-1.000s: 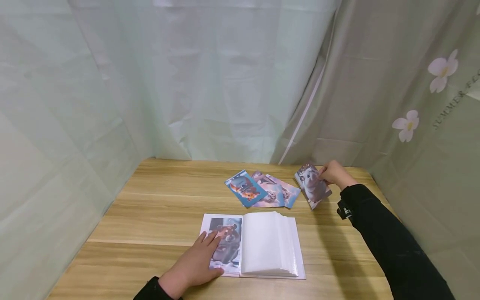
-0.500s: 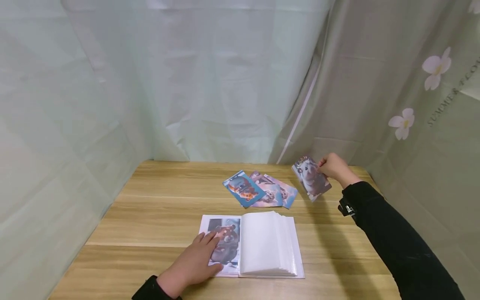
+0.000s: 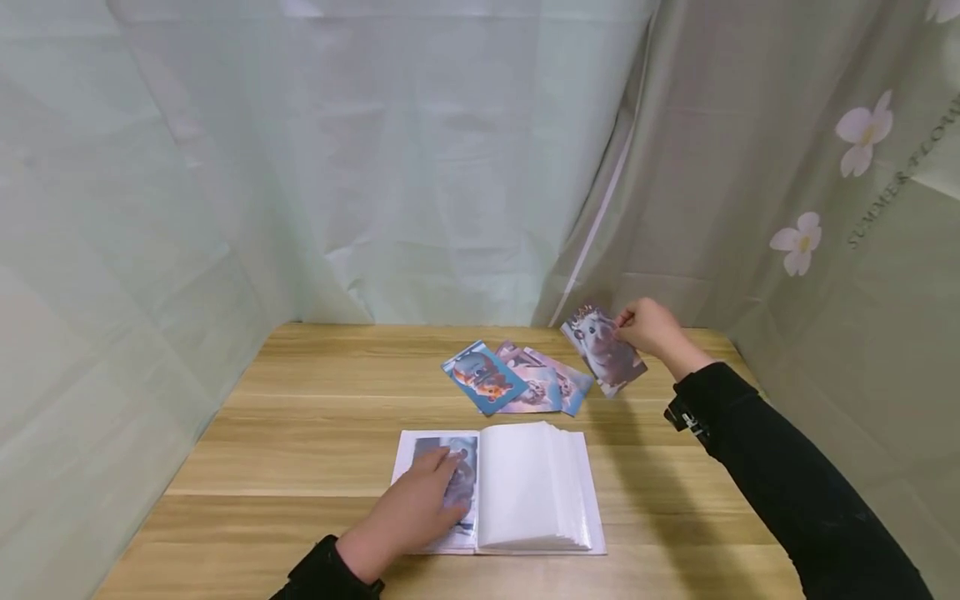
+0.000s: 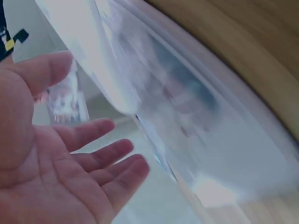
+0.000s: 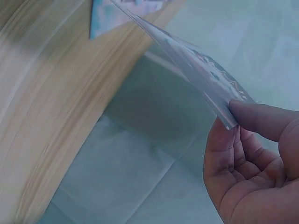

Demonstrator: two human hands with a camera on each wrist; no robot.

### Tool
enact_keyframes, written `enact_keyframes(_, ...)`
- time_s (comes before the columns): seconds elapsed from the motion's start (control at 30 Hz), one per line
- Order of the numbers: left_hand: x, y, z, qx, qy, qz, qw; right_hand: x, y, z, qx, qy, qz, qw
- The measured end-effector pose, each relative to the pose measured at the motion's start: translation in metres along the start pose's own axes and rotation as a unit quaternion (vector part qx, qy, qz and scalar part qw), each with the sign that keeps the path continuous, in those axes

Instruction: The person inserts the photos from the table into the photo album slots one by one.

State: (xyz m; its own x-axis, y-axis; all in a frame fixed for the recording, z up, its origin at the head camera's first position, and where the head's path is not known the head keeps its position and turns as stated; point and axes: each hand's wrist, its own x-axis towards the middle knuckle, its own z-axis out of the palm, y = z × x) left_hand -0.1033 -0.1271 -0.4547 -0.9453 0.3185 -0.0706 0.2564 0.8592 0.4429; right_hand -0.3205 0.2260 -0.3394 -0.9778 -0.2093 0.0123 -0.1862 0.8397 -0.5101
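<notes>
Right hand (image 3: pixel 656 329) pinches a crowned-animal card (image 3: pixel 602 352) — left hand (image 3: pixel 411 510), fingers parted, over album (image 3: pixel 532 492) (one, open).

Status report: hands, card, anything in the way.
Right hand holds crowned-animal card above tabletop. Left hand over left page of photo album. Loose cards beyond album; no obstruction seen.
</notes>
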Motion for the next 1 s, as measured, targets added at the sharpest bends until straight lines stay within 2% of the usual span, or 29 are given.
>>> enact_keyframes(0.13,0.011,0.012,0.010,0.021,0.000,0.044,0.9988,-0.003,-0.008,0.003,0.022,0.003,-0.009,0.9997)
enact_keyframes(0.3,0.021,0.024,0.022,0.024,-0.003,0.071,0.9972,-0.006,-0.016,0.013,0.063,0.002,-0.019,0.9979)
enact_keyframes(0.53,0.029,0.037,0.030,0.014,-0.021,0.088,0.9958,-0.007,-0.028,0.028,0.117,-0.005,-0.025,0.9928)
enact_keyframes(0.77,0.030,0.043,0.033,0.039,-0.024,0.101,0.9938,-0.008,-0.035,0.051,0.161,-0.011,-0.021,0.9866)
enact_keyframes(0.9,0.031,0.044,0.036,0.057,-0.021,0.105,0.9926,-0.008,-0.039,0.062,0.195,-0.022,-0.012,0.9806)
enact_keyframes(1.0,0.032,0.044,0.038,0.063,-0.018,0.105,0.9923,-0.007,-0.041,0.070,0.233,-0.031,0.005,0.9719)
